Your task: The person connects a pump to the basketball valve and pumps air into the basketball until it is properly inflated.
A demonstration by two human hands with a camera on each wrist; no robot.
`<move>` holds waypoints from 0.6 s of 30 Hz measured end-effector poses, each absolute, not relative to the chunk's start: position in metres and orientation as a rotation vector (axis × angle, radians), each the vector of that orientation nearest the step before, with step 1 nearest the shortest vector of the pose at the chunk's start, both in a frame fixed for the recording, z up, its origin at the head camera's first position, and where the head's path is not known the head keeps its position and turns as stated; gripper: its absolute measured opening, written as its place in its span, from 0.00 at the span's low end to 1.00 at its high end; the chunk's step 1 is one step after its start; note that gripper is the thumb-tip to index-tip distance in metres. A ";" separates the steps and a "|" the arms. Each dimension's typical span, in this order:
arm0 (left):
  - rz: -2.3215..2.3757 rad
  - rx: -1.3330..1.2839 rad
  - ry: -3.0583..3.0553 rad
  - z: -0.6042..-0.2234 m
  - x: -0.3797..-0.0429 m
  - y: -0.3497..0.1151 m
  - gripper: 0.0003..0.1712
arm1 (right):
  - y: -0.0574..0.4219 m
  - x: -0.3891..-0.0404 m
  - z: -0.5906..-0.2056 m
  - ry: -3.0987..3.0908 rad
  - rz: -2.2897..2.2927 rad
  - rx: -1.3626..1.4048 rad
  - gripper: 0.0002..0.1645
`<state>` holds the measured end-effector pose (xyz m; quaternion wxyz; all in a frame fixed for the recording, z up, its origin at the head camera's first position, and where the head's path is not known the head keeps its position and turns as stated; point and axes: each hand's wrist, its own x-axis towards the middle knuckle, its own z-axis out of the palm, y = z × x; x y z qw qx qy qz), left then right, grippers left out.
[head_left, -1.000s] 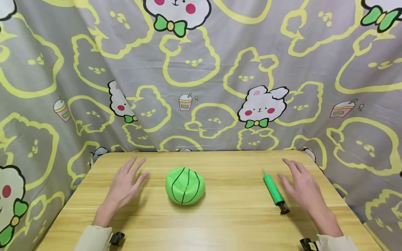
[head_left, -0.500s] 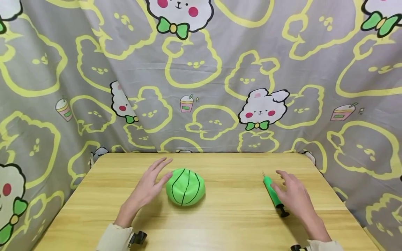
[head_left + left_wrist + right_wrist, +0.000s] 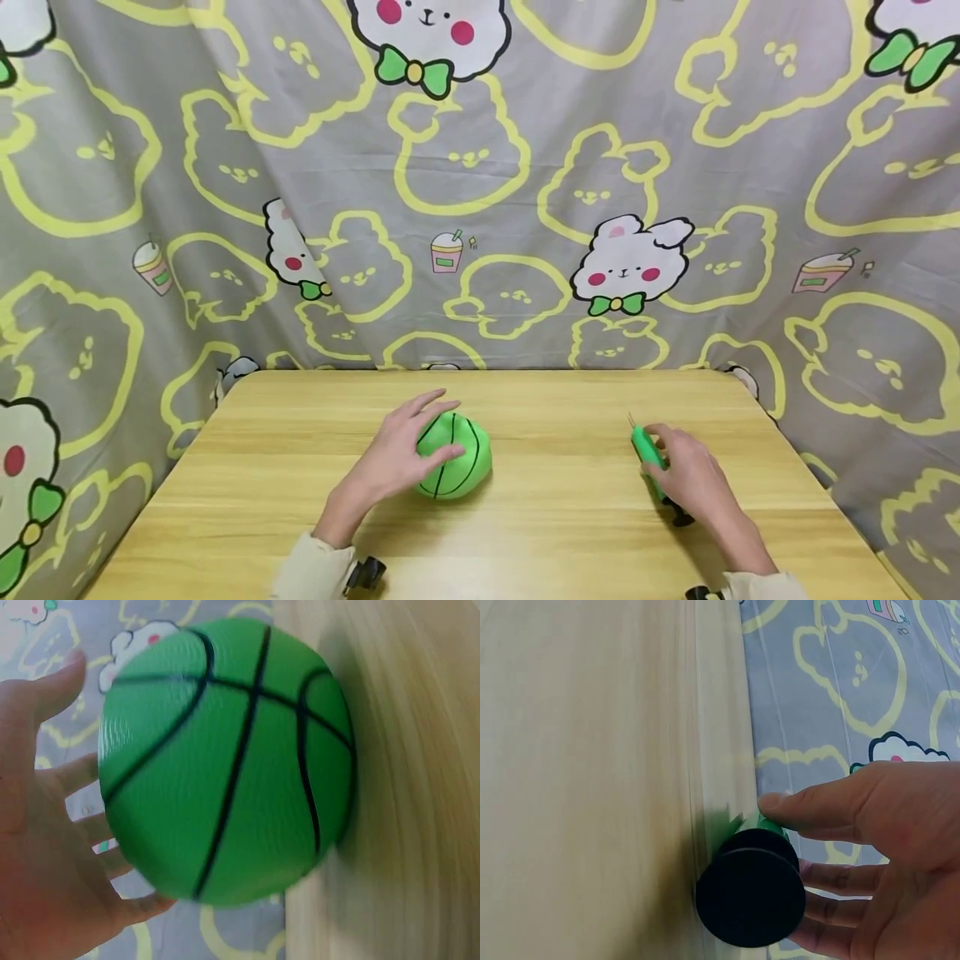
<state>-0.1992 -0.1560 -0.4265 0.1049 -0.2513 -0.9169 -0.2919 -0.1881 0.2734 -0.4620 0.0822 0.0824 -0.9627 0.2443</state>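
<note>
Facing right-wrist view alone: handle (image 3: 751,900)

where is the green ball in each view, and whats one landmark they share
Head: the green ball is low, just left of centre, partly behind the left hand.
Left wrist: large, in the middle.
Right wrist: not in it.
Shared landmark: the grey patterned curtain beyond the wooden table, in all three.
</note>
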 end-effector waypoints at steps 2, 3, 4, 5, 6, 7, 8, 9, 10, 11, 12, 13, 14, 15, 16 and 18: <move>-0.794 -0.778 -2.733 -0.426 -0.199 -0.148 0.37 | 0.272 -0.190 -0.463 -2.901 0.725 0.241 0.34; -0.768 -0.794 -2.748 -0.426 -0.199 -0.144 0.38 | 0.272 -0.190 -0.463 -2.916 0.720 0.231 0.34; -0.743 -0.808 -2.766 -0.426 -0.199 -0.140 0.38 | 0.271 -0.191 -0.463 -2.931 0.714 0.220 0.34; -0.713 -0.818 -2.781 -0.426 -0.200 -0.137 0.39 | 0.270 -0.191 -0.463 -2.945 0.708 0.208 0.35; -0.688 -0.822 -2.799 -0.426 -0.200 -0.134 0.39 | 0.269 -0.192 -0.462 -2.960 0.702 0.200 0.35; -0.661 -0.820 -2.816 -0.426 -0.201 -0.133 0.39 | 0.268 -0.193 -0.462 -2.971 0.701 0.193 0.36; -0.631 -0.815 -2.835 -0.427 -0.201 -0.132 0.40 | 0.267 -0.194 -0.462 -2.981 0.703 0.189 0.37; -0.604 -0.808 -2.855 -0.427 -0.201 -0.131 0.40 | 0.266 -0.194 -0.462 -2.988 0.704 0.191 0.38; -0.577 -0.800 -2.873 -0.428 -0.201 -0.131 0.41 | 0.265 -0.195 -0.462 -2.992 0.706 0.195 0.39; -0.549 -0.796 -2.886 -0.429 -0.202 -0.132 0.41 | 0.265 -0.195 -0.462 -2.996 0.709 0.200 0.39; -0.531 -0.792 -2.899 -0.430 -0.201 -0.132 0.40 | 0.264 -0.195 -0.462 -3.001 0.712 0.205 0.40; -0.514 -0.789 -2.906 -0.431 -0.202 -0.133 0.40 | 0.264 -0.196 -0.461 -3.003 0.715 0.210 0.40; -0.504 -0.788 -2.909 -0.431 -0.201 -0.135 0.40 | 0.264 -0.195 -0.461 -3.005 0.715 0.214 0.41; -0.501 -0.789 -2.908 -0.431 -0.201 -0.136 0.39 | 0.264 -0.195 -0.460 -3.005 0.714 0.218 0.41; -0.500 -0.792 -2.905 -0.431 -0.201 -0.137 0.38 | 0.263 -0.195 -0.459 -3.003 0.710 0.224 0.42; -0.495 -0.795 -2.900 -0.430 -0.201 -0.140 0.38 | 0.263 -0.195 -0.457 -2.993 0.712 0.247 0.42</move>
